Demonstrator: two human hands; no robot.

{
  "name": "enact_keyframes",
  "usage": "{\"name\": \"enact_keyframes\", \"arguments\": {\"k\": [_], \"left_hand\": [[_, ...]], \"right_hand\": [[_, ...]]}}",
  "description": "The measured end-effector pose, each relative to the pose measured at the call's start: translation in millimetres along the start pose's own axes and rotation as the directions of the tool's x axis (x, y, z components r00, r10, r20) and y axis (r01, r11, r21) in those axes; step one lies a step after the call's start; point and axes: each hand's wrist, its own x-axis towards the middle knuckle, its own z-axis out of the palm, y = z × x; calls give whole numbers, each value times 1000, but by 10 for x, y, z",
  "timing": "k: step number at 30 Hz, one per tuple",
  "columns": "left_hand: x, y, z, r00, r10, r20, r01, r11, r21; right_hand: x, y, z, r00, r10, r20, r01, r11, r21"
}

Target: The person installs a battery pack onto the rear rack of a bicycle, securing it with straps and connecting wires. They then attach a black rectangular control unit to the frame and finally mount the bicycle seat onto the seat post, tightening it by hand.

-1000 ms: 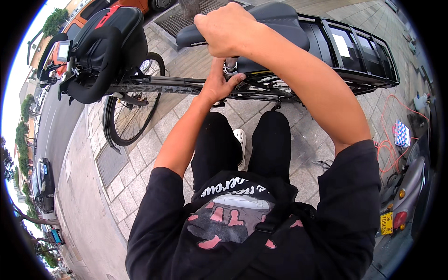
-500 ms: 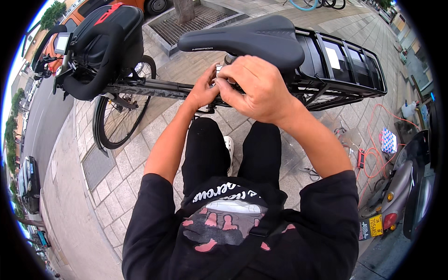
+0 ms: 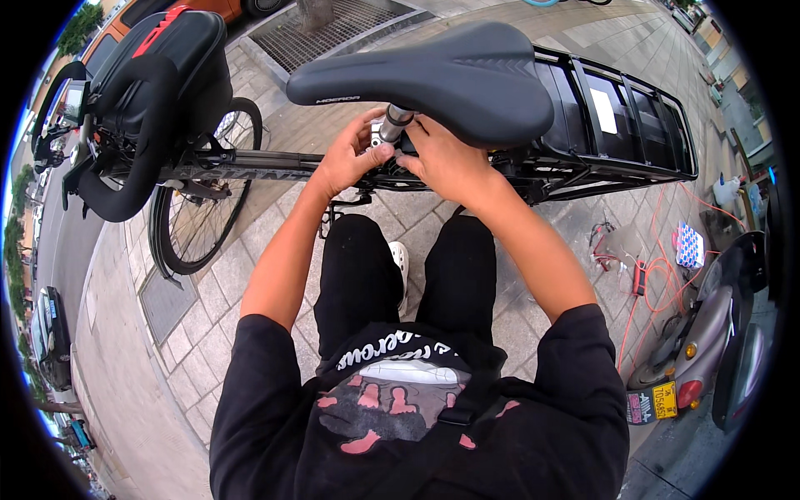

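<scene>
Below the black bicycle saddle (image 3: 433,79), both hands close in around the silver seat post (image 3: 397,124). My left hand (image 3: 350,158) has its thumb and fingers bent around a small silver metal piece (image 3: 377,133) at the post's front side. On the other side of the post, my right hand (image 3: 450,167) has its fingers curled in under the saddle, with the thumb low near the left thumb. What the right fingers grip, if anything, is hidden. The black bicycle frame (image 3: 267,165) runs left from my hands to the handlebar (image 3: 154,142).
Behind the saddle extends a black rear rack (image 3: 612,158). A black bag (image 3: 167,67) sits at the handlebar. On the paving to the right lie an orange cord (image 3: 658,287) and a blue-and-white box (image 3: 689,246). A parked scooter (image 3: 700,337) stands at the right edge.
My right hand has gone from above the left fingers to lower down beside the seat post, under the saddle. The view has shifted, and the silver post now shows between my hands.
</scene>
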Motion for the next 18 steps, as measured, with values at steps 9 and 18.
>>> {"name": "enact_keyframes", "arguments": {"k": [9,18], "left_hand": [[66,145,89,998,42,53,-63,862,503],[-16,-35,163,966,258,-22,-202,805,558]], "right_hand": [[-3,-2,-4,1000,22,19,-22,1000,1],[-70,58,151,998,-62,-30,58,991,-119]]}}
